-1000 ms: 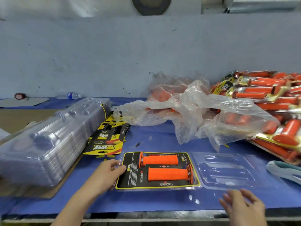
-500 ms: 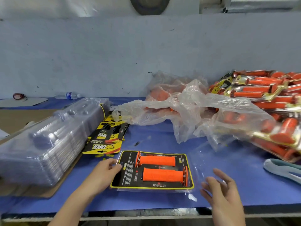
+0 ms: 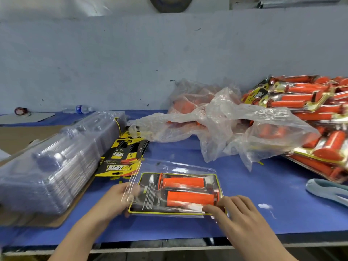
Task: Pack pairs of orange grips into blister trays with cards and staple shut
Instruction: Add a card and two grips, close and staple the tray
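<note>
At the far left of the blue worktop (image 3: 244, 187) lies a tall stack of clear empty blister trays (image 3: 54, 166), resting on brown cardboard. Just right of it sits a fanned pile of yellow-and-black cards (image 3: 120, 157). The left hand (image 3: 114, 198) has its grip closed on the left edge of the blister pack (image 3: 175, 193), thumb over the clear plastic. The pack lies near the front edge of the worktop, its transparent cover folded over a black card and two orange grips (image 3: 186, 191) lying side by side. The right hand (image 3: 237, 213) presses flat on the pack's near right corner, fingers extended, grasping nothing. Behind, a crumpled clear bag (image 3: 226, 127) holds loose orange grips. At the right, finished packs (image 3: 310, 113) are heaped; a pale blue tool (image 3: 327, 191) lies below them.
</note>
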The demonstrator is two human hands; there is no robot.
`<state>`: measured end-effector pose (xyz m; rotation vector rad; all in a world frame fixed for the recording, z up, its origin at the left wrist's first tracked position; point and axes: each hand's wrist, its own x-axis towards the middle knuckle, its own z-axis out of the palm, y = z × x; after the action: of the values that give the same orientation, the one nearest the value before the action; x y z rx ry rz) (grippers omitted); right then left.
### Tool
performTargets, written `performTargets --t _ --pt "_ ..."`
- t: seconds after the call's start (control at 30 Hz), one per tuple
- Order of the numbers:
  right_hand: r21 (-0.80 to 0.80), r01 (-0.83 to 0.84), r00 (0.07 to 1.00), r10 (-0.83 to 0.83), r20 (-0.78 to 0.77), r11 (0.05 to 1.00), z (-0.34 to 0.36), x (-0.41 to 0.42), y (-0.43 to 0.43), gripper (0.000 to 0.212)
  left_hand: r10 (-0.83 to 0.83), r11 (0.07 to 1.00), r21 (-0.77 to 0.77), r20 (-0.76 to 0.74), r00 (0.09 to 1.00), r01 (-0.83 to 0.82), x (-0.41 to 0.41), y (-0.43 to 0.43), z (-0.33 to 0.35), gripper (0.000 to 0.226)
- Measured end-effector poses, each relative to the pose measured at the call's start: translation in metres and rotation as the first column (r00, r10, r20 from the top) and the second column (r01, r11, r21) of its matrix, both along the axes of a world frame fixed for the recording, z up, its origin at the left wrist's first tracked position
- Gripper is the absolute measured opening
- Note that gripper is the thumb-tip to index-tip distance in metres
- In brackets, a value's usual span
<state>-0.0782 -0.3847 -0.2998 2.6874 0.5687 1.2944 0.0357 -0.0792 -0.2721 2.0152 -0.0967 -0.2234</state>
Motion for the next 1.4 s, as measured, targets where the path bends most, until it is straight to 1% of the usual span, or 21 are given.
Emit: performTargets --t 0.03,0.1,0.13,0.17,0.2,0.23,0.27,0.3,0.33,0.37,0.4,0.43,0.57,0.67,0.8,0.97,1.03,1.13,1.3,1.37,1.4 --pt "-0.02 -0.023 1.0 0.023 0.009 1.0 0.001 0.002 -0.002 0.033 0.01 0.998 -0.069 -0.047 0.999 -0.013 0.001 -0.001 -0.001 0.046" --pt "-0.05 -0.055 0.998 0.057 0.028 0.997 0.002 0.005 -0.006 0.042 0.153 0.972 -0.169 -0.055 0.987 -0.16 0.004 -0.004 0.0 0.043" --pt "-0.058 -0.066 0.997 0.069 0.034 0.996 0.002 0.006 -0.008 0.047 0.272 0.952 -0.161 0.048 0.961 -0.261 0.004 -0.006 0.002 0.037" --pt "-0.063 -0.077 0.996 0.079 0.034 0.995 0.002 0.007 -0.009 0.049 0.37 0.929 -0.109 0.232 0.9 -0.354 0.001 -0.008 0.004 0.034" --pt "-0.068 -0.083 0.996 0.085 0.03 0.994 0.001 0.008 -0.011 0.049 0.372 0.919 -0.05 0.449 0.813 -0.392 -0.005 -0.013 0.007 0.031" --pt "-0.069 -0.088 0.996 0.09 0.024 0.994 0.0 0.009 -0.012 0.045 0.272 0.934 0.009 0.629 0.728 -0.357 -0.013 -0.02 0.012 0.026" --pt "-0.06 -0.095 0.995 0.096 0.012 0.994 -0.002 0.011 -0.013 0.04 0.089 0.964 0.102 0.745 0.661 -0.245 -0.022 -0.028 0.014 0.021" --pt "-0.043 -0.103 0.995 0.103 0.002 0.994 -0.003 0.012 -0.013 0.037 -0.122 0.964 0.239 0.793 0.597 -0.12 -0.03 -0.038 0.012 0.018" --pt "-0.026 -0.108 0.994 0.108 -0.006 0.994 -0.003 0.014 -0.013 0.036 -0.316 0.918 0.394 0.798 0.512 -0.046 -0.037 -0.052 0.007 0.019" --pt "-0.011 -0.111 0.994 0.111 -0.011 0.994 -0.004 0.015 -0.013 0.034 -0.473 0.845 0.533 0.781 0.408 -0.039 -0.042 -0.066 -0.002 0.021" --pt "0.003 -0.115 0.993 0.115 -0.016 0.993 -0.004 0.016 -0.013 0.031 -0.575 0.776 0.625 0.755 0.316 -0.08 -0.045 -0.079 -0.01 0.02" --pt "0.015 -0.123 0.992 0.123 -0.022 0.992 -0.004 0.017 -0.013 0.027 -0.625 0.731 0.671 0.732 0.27 -0.126 -0.047 -0.091 -0.016 0.017" --pt "0.049 -0.147 0.988 0.148 -0.03 0.988 -0.008 0.02 -0.012 0.012 -0.613 0.733 0.65 0.759 0.22 -0.199 -0.047 -0.108 -0.019 0.007" --pt "0.05 -0.106 0.992 0.109 -0.065 0.993 -0.007 0.022 -0.024 0.025 -0.614 0.74 0.639 0.769 0.176 -0.21 -0.037 -0.099 -0.019 0.003" --pt "0.077 -0.074 0.989 0.083 -0.121 0.994 0.0 0.021 -0.047 0.018 -0.544 0.767 0.576 0.818 0.189 -0.283 -0.026 -0.074 -0.017 0.024" --pt "0.073 -0.027 0.991 0.037 -0.13 0.997 0.0 0.019 -0.064 0.012 -0.501 0.785 0.548 0.836 0.224 -0.287 -0.02 -0.036 -0.014 0.027" --pt "0.061 0.017 0.993 -0.01 -0.116 0.998 0.001 0.018 -0.068 0.016 -0.49 0.792 0.543 0.838 0.239 -0.28 -0.022 -0.028 -0.014 0.029" --pt "0.055 0.092 0.992 -0.087 -0.087 0.994 0.0 0.018 -0.06 0.022 -0.521 0.785 0.563 0.826 0.216 -0.257 -0.03 -0.032 -0.015 0.03" --pt "0.139 0.135 0.99 -0.13 -0.048 0.981 0.004 0.021 -0.024 0.008 -0.551 0.811 0.556 0.83 0.085 -0.181 -0.046 -0.044 -0.014 0.023" --pt "0.172 0.128 0.988 -0.11 -0.112 0.977 0.011 0.022 -0.019 0.024 -0.563 0.818 0.566 0.824 0.057 -0.105 -0.049 -0.048 -0.018 0.015" --pt "0.189 0.123 0.985 -0.096 -0.145 0.974 0.014 0.022 -0.019 0.027 -0.56 0.822 0.564 0.825 0.07 -0.07 -0.048 -0.048 -0.019 0.009"
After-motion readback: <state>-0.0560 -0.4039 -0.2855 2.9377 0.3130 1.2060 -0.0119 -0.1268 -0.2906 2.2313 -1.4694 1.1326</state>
